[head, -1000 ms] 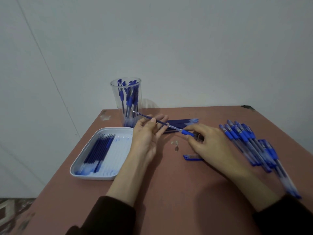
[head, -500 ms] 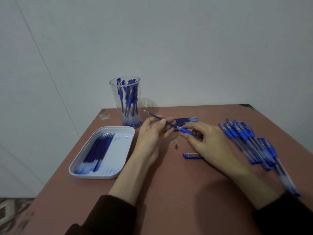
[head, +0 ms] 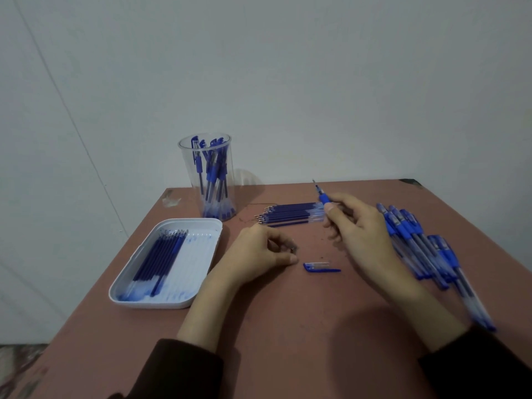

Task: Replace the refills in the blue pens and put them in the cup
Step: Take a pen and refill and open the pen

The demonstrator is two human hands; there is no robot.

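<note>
Tabletop (head: 288, 326) reddish, wall (head: 288, 82) pale, right fingers (head: 345, 199) pinching pen (head: 323, 198), left fingers (head: 275, 243) curled (empty)

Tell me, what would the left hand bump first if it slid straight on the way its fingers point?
Probably the small dark pen part on the table, lying just past the curled fingertips of the left hand. The blue pen cap lies further right; depth is hard to judge.

Place: plain indoor room, kind unclear
Evidence: bare white wall (head: 316, 82) behind the worktop (head: 288, 326); patterned floor (head: 17, 352) left of it
</note>
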